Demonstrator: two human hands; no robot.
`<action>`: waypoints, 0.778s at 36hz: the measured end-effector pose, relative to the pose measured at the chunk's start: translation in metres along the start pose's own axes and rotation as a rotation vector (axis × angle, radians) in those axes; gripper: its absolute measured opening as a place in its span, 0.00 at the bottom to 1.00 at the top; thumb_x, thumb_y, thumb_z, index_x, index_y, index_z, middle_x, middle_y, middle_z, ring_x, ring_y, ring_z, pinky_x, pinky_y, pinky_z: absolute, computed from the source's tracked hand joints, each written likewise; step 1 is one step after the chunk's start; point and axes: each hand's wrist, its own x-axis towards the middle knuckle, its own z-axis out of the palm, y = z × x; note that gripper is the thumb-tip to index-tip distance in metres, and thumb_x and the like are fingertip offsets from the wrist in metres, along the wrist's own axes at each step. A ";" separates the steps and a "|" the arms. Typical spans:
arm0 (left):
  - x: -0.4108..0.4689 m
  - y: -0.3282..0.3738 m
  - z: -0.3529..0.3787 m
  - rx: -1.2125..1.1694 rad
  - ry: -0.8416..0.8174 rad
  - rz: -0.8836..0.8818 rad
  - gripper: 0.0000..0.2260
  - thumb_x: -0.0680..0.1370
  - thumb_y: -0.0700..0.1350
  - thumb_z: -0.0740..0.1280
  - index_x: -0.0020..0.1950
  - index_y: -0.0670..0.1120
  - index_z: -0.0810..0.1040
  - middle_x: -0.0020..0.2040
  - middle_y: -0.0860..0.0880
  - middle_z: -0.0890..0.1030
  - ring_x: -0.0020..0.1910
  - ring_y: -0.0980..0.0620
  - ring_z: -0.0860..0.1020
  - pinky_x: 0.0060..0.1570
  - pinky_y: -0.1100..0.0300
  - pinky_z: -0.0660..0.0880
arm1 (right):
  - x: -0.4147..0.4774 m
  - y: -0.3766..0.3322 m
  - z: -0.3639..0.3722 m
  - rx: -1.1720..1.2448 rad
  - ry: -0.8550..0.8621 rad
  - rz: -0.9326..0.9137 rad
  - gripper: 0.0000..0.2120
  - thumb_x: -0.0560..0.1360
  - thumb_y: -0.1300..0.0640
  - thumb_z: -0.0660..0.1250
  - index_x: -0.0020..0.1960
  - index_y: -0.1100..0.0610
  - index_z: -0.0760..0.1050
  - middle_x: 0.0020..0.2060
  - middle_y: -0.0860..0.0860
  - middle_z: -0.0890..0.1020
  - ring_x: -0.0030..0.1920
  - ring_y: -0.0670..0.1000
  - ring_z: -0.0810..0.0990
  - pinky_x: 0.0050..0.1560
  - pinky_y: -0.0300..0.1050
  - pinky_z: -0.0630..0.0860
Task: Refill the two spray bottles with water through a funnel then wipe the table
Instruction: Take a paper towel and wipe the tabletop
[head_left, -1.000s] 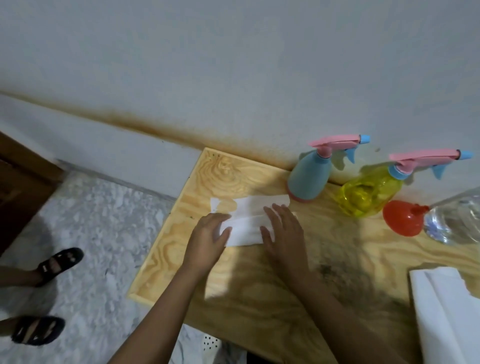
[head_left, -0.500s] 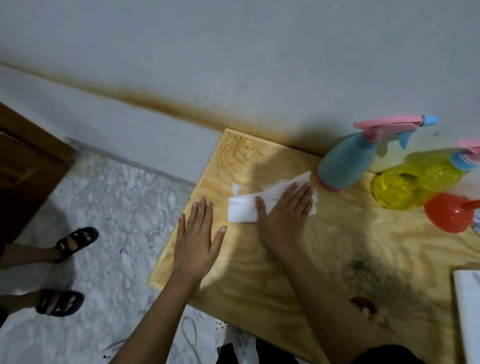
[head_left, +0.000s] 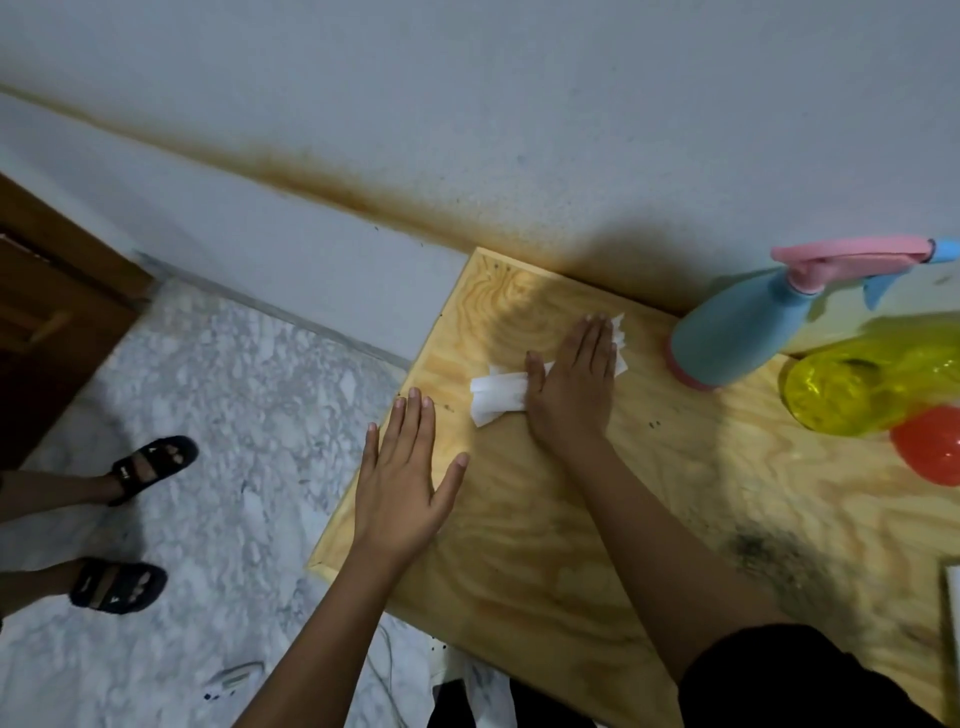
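My right hand (head_left: 571, 387) lies flat on a folded white paper towel (head_left: 496, 397) and presses it onto the wooden table (head_left: 545, 545). My left hand (head_left: 408, 475) rests flat with spread fingers at the table's left edge and holds nothing. A blue spray bottle (head_left: 737, 335) with a pink trigger head stands at the back right by the wall. Beside it lies a yellow spray bottle (head_left: 857, 384), partly cut off by the frame. A red funnel (head_left: 930, 449) lies in front of the yellow bottle at the right edge.
A dark stain (head_left: 769, 561) marks the table near my right forearm. A white edge of cloth or paper (head_left: 953, 597) shows at far right. Another person's feet in black sandals (head_left: 150, 465) stand on the marble floor to the left. A brown wooden door (head_left: 47, 322) is at far left.
My right hand has slid the paper towel along the table toward the back, bunching it under the palm. My left hand let go of the towel and moved to the table's left edge.
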 end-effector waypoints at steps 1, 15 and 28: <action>0.000 0.000 0.000 -0.002 -0.002 0.001 0.32 0.78 0.64 0.43 0.78 0.49 0.46 0.78 0.53 0.45 0.76 0.59 0.40 0.73 0.56 0.36 | -0.001 0.000 -0.001 0.017 0.000 0.010 0.36 0.80 0.44 0.52 0.75 0.65 0.41 0.76 0.61 0.45 0.76 0.56 0.42 0.73 0.46 0.38; 0.002 -0.001 0.001 0.015 -0.014 -0.009 0.32 0.78 0.64 0.43 0.76 0.49 0.43 0.77 0.54 0.43 0.75 0.59 0.40 0.72 0.59 0.34 | -0.012 -0.018 0.010 0.001 0.058 0.155 0.34 0.81 0.47 0.51 0.74 0.68 0.42 0.75 0.65 0.44 0.76 0.60 0.41 0.75 0.52 0.41; 0.003 -0.001 0.001 0.027 -0.012 -0.011 0.32 0.78 0.64 0.43 0.77 0.47 0.47 0.77 0.52 0.47 0.76 0.58 0.43 0.72 0.57 0.37 | -0.001 -0.021 0.011 -0.007 0.006 0.012 0.31 0.82 0.50 0.49 0.75 0.65 0.41 0.76 0.61 0.45 0.76 0.56 0.41 0.74 0.47 0.40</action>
